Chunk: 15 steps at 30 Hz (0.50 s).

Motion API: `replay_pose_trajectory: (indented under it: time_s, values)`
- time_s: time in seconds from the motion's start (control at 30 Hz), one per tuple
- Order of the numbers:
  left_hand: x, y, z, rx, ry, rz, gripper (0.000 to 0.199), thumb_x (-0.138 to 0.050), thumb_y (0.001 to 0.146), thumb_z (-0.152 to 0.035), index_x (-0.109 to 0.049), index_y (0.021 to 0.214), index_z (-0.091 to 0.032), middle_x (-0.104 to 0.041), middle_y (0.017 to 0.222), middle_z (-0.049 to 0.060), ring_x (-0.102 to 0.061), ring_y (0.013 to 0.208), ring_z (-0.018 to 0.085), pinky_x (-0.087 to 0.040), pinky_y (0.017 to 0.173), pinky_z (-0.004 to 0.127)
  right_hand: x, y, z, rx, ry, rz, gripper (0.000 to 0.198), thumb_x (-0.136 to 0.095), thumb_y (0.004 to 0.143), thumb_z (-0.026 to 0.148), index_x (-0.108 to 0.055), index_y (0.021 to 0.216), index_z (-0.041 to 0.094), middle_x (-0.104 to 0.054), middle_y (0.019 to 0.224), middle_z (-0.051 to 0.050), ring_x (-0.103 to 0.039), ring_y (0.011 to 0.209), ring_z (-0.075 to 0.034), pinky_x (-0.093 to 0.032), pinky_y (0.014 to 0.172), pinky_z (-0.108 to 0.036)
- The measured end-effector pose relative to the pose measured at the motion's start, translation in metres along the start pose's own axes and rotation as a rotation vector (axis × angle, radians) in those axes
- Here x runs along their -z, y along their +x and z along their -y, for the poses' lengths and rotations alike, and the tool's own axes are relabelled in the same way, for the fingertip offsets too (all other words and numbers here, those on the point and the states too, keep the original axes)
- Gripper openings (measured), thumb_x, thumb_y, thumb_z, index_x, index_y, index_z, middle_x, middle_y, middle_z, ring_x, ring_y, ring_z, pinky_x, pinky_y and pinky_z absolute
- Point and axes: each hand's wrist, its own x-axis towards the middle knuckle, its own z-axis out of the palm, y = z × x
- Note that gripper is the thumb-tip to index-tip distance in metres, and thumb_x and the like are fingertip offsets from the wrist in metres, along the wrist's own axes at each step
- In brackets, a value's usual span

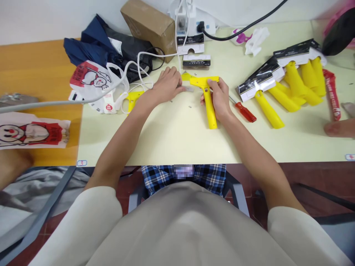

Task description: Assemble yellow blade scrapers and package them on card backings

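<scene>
My right hand (220, 99) is closed around a yellow scraper (209, 105), its wide head pointing away from me and its handle toward me. My left hand (168, 84) has its fingers curled, and the thumb and a finger are at one end of a small flat metal blade (189, 89). Just beyond the blade lies another yellow scraper piece (187, 76), partly hidden. A screwdriver (245, 112) with a red handle lies beside my right hand, its shaft running behind the fingers. Tiny metal bits (190, 106) are scattered on the table.
To the right lie several yellow scraper handles (270, 111) with black-and-white packaging (256, 81). Another yellow scraper (134, 99) rests by my left forearm, near a plastic bag (107, 88). White cables cross the left side. A cardboard box (151, 27) stands at the back. Other people's arms show at both sides.
</scene>
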Motion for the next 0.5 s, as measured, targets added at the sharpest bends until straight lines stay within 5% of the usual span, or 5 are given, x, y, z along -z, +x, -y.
replay_pose_trajectory:
  time_s: [0.13, 0.27, 0.37, 0.5]
  values:
    - [0.005, -0.004, -0.01, 0.005, 0.002, 0.066, 0.066, -0.091, 0.084, -0.09, -0.068, 0.093, -0.029, -0.074, 0.118, 0.014, -0.065, 0.131, 0.042, -0.05, 0.123, 0.07, 0.001, 0.0, 0.0, 0.007, 0.004, 0.031, 0.089, -0.084, 0.081, 0.1, -0.048, 0.109, 0.024, -0.07, 0.12, -0.007, -0.08, 0.119, -0.022, -0.072, 0.079, -0.031]
    - [0.017, -0.006, -0.033, 0.029, -0.068, 0.031, 0.043, -0.094, 0.092, -0.071, -0.073, 0.092, -0.033, -0.078, 0.109, 0.01, -0.07, 0.11, 0.036, -0.056, 0.107, 0.061, 0.001, 0.001, -0.001, 0.009, 0.023, 0.035, 0.076, -0.082, 0.093, 0.087, -0.047, 0.112, 0.023, -0.069, 0.12, -0.007, -0.082, 0.118, -0.022, -0.072, 0.08, -0.03]
    - [0.033, -0.008, -0.054, 0.052, -0.22, -0.138, 0.045, -0.091, 0.097, -0.075, -0.075, 0.093, -0.033, -0.078, 0.095, 0.003, -0.065, 0.086, 0.024, -0.056, 0.086, 0.048, 0.002, 0.001, -0.001, 0.0, -0.011, 0.053, 0.076, -0.077, 0.097, 0.09, -0.046, 0.114, 0.023, -0.07, 0.119, -0.007, -0.082, 0.12, -0.022, -0.073, 0.084, -0.031]
    - [0.052, -0.017, -0.075, -0.01, -0.444, -0.502, 0.066, -0.088, 0.088, -0.088, -0.073, 0.102, -0.025, -0.072, 0.091, -0.006, -0.061, 0.08, 0.007, -0.051, 0.075, 0.035, 0.0, -0.004, 0.004, 0.005, -0.03, 0.077, 0.087, -0.075, 0.088, 0.103, -0.05, 0.114, 0.024, -0.07, 0.117, -0.009, -0.081, 0.122, -0.025, -0.073, 0.083, -0.036]
